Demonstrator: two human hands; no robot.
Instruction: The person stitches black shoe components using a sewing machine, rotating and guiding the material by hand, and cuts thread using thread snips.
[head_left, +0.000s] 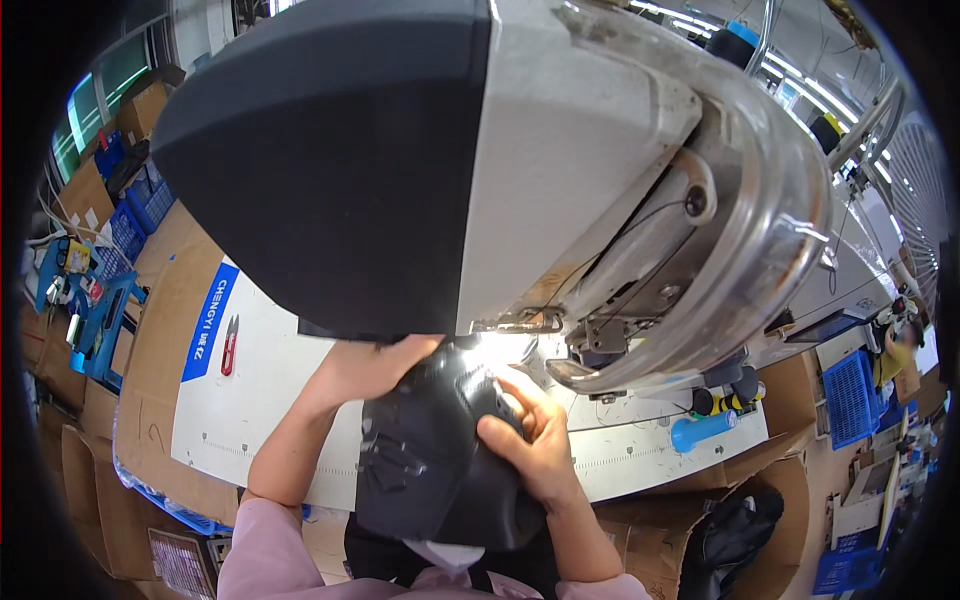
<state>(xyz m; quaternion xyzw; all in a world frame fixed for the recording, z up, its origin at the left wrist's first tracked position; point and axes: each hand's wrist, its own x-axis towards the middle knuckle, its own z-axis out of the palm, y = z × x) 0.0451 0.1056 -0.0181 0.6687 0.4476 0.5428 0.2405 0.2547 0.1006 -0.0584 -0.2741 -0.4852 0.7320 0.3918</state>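
Note:
A black, glossy moulded piece (430, 460), apparently part of a bag, lies at the front of the sewing machine (580, 150). Its far end reaches under the lit needle area, and its near end hangs toward my lap. My left hand (375, 370) is at its far left edge, the thumb along the top; the machine head hides most of those fingers. My right hand (535, 430) grips the right side, thumb on top and fingers bent around the far edge. Straps or folds stand out on the piece's left side. The needle itself is hidden.
Red-handled thread snips (230, 347) lie on the white tabletop (270, 420) at left. A light-blue cylinder (703, 431) and a yellow-and-black item (728, 402) are at right. An open cardboard box (790, 540) with black pieces stands at lower right. Blue crates (850, 400) flank the workplace.

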